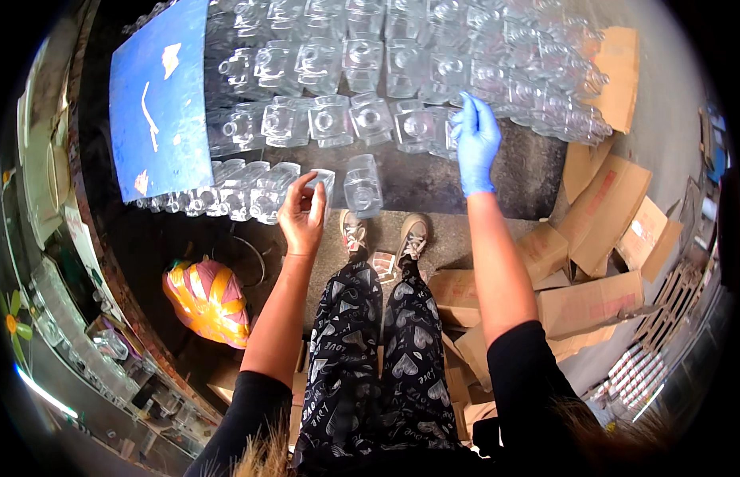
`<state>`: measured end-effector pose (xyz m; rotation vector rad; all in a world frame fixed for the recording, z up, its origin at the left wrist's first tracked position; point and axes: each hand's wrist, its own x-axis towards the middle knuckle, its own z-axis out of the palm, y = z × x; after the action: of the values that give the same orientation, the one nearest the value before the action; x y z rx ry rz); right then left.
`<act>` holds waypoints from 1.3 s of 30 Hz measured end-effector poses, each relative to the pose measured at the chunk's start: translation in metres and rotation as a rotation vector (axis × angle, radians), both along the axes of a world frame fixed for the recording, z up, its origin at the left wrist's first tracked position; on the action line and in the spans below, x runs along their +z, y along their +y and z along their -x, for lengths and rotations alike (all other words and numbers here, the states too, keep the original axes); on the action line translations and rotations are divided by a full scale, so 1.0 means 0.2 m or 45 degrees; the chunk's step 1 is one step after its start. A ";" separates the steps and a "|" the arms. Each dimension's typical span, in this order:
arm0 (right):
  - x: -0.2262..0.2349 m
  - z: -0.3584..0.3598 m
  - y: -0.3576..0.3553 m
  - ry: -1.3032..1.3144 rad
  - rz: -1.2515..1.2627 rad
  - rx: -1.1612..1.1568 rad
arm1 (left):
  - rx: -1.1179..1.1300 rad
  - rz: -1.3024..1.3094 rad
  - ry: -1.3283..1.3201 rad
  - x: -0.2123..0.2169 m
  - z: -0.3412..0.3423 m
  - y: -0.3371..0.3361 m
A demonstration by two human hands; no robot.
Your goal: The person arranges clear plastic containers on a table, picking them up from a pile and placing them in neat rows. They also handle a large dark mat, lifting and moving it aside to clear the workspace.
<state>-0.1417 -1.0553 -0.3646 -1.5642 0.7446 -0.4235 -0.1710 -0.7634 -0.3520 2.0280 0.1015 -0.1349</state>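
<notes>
Clear, square-bodied glass bottles (318,60) cover the dark table (513,171) in rows. My bare left hand (301,215) is at the right end of the nearest row, its thumb and forefinger curled at a glass bottle (326,189). Part of that bottle is hidden behind the fingers. My right hand (477,143), in a blue glove, has its fingers bent together at a bottle (443,131) at the right end of the second row. Between my hands a single bottle (363,187) sits apart at the table's front edge.
A blue sheet (159,95) covers the table's left side. Opened cardboard boxes (600,211) crowd the floor at right, and a cardboard piece (616,75) stands at the far right. A bundle bound in yellow tape (207,302) lies at lower left. My shoes (413,236) are close below the table edge.
</notes>
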 end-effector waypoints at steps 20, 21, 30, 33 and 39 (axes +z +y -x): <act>0.11 -0.29 0.77 -0.020 0.953 0.967 | -0.224 -0.142 -0.169 0.00 -0.09 0.10; 0.15 -0.27 0.75 -0.067 0.989 0.880 | -0.243 -0.175 -0.210 0.02 -0.09 0.10; 0.13 0.44 0.73 0.095 0.509 0.708 | -0.363 -0.463 -0.236 0.22 0.22 0.13; 0.07 0.52 0.72 0.116 0.356 0.484 | -0.349 -0.378 -0.080 0.26 0.41 0.12; 0.21 1.03 0.71 0.005 0.349 0.205 | -0.477 -0.157 0.476 0.29 0.76 0.22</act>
<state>-0.3481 -0.9138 -0.3226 -1.8675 0.5754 -0.4157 -0.3237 -0.7197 -0.2939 2.1051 -0.0387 -0.7602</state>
